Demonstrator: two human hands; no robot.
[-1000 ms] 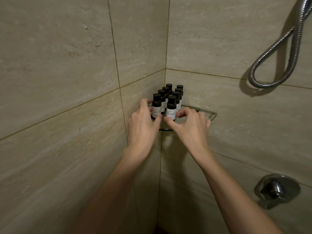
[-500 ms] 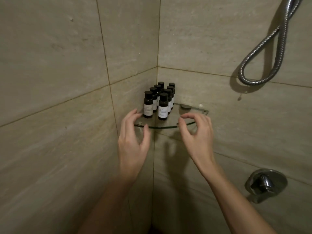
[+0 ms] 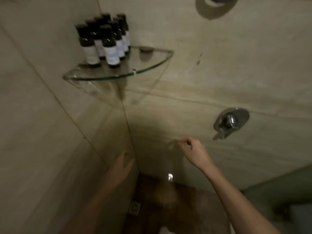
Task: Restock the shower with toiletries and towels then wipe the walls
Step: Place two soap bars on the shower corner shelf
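Bottles (image 3: pixel 103 43) stand upright, caps up, on the glass shelf (image 3: pixel 149 60); left hand (image 3: pixel 121 166), right hand (image 3: pixel 194 151): grip released.

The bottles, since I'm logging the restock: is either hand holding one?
No: the bottles stand on the glass shelf, and the left hand and right hand are below it, holding none.

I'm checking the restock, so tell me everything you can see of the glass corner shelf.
The glass shelf is a clear quarter-round pane with a greenish curved front edge, fixed in the corner where the tiled walls meet. A small metal clip holds it at the right wall. A tight cluster of dark bottles with pale labels stands upright on its back left part. The left hand and right hand are well below, touching nothing of it.
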